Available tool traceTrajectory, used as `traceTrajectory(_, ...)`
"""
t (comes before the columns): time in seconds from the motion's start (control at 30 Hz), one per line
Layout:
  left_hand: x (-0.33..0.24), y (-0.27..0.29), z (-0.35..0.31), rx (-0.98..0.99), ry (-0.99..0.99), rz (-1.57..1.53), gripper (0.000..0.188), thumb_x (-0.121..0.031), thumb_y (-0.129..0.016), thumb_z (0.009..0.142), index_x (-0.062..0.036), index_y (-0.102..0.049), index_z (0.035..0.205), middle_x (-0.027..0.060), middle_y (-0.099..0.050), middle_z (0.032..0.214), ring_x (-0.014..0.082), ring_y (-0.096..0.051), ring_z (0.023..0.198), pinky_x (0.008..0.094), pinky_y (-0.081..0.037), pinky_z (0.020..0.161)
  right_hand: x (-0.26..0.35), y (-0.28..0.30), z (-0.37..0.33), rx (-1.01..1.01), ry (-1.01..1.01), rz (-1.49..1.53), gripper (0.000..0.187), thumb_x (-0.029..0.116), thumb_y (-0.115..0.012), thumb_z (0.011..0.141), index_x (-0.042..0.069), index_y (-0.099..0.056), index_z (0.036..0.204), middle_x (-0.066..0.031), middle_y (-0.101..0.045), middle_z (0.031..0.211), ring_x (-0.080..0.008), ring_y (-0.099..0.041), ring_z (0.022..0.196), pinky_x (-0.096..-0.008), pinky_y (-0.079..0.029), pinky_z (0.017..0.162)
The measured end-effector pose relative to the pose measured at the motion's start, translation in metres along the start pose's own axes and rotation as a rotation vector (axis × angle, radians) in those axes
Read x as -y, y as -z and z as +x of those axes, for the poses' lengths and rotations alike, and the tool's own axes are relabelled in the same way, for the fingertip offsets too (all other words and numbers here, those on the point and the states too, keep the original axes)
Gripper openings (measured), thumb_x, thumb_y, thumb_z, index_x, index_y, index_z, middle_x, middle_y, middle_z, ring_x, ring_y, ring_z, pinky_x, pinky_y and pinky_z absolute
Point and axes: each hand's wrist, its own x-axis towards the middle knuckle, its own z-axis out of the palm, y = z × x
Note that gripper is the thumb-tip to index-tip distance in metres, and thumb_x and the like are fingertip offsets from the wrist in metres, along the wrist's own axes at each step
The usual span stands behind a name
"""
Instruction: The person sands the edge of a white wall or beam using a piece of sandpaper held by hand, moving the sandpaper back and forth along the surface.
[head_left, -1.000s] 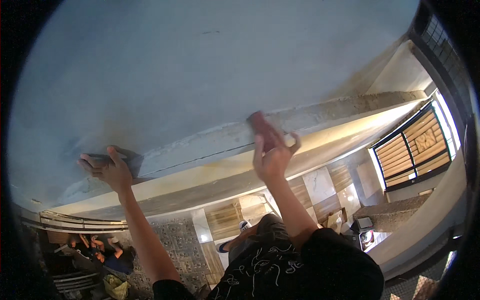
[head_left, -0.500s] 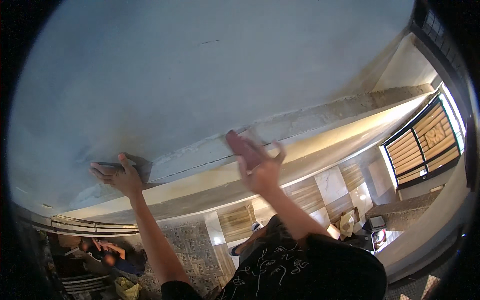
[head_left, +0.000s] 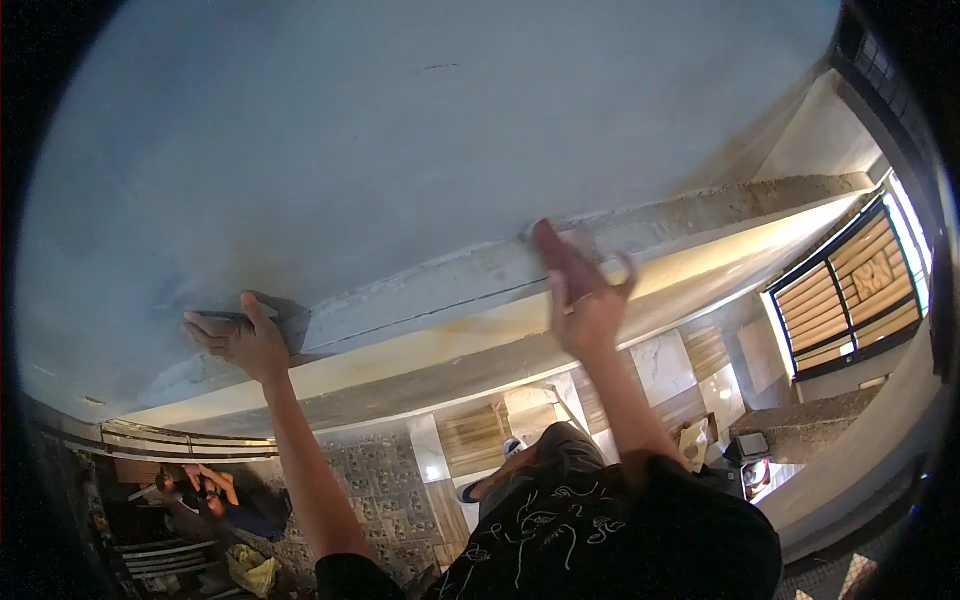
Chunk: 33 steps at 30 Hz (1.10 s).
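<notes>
Right hand (head_left: 592, 318), gripping reddish pad (head_left: 562, 260), farther right along ledge (head_left: 430, 290) than just before

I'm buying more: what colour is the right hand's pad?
The pad is reddish-brown, best seen in head view.

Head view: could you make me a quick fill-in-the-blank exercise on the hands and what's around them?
1. The ____ hand grips the reddish-brown pad.
2. The left hand has its thumb pointing toward the picture's ____ edge.
3. White line drawings decorate the ____ shirt.
4. The yellowish sack lies in the picture's ____ half, lower part.

Missing words: right; top; black; left.
</notes>
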Motion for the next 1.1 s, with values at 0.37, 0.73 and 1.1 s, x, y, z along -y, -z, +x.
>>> traceTrajectory(0.37, -0.007, -0.007, 0.002, -0.108, -0.044, -0.046, 0.098, -0.071, -0.037, 0.086, -0.004, -0.002, 0.148, 0.0236, -0.01, 0.15, 0.0423, -0.014, 0.139, 0.0556, -0.023, 0.11, 0.026, -0.019, -0.006, 0.0, -0.138, 0.17, 0.036, 0.02, -0.057, 0.086, 0.016, -0.06, 0.122, 0.0019, -0.064, 0.118, -0.0112, -0.053, 0.116, -0.0417, -0.019, 0.104)
traceTrajectory(0.73, -0.012, 0.0, 0.001, -0.102, 0.019, -0.034, 0.101, -0.076, -0.035, 0.083, -0.0056, -0.003, 0.148, 0.0225, -0.009, 0.151, 0.0437, -0.014, 0.139, 0.0573, -0.027, 0.108, -0.071, 0.001, 0.011, -0.305, -0.387, 0.385, 0.034, 0.015, -0.048, 0.094, 0.015, -0.057, 0.127, 0.0018, -0.064, 0.121, -0.0139, -0.055, 0.115, -0.045, -0.014, 0.106)
traceTrajectory(1.1, -0.005, 0.001, -0.001, -0.093, 0.032, -0.074, 0.101, -0.074, -0.033, 0.085, 0.0002, -0.004, 0.147, 0.0245, -0.013, 0.15, 0.041, -0.01, 0.141, 0.0569, -0.017, 0.112, -0.104, 0.032, 0.018, -0.278, -0.381, 0.035, 0.035, 0.016, -0.044, 0.095, 0.012, -0.058, 0.127, -0.0051, -0.065, 0.119, -0.0202, -0.058, 0.112, -0.0427, -0.018, 0.107)
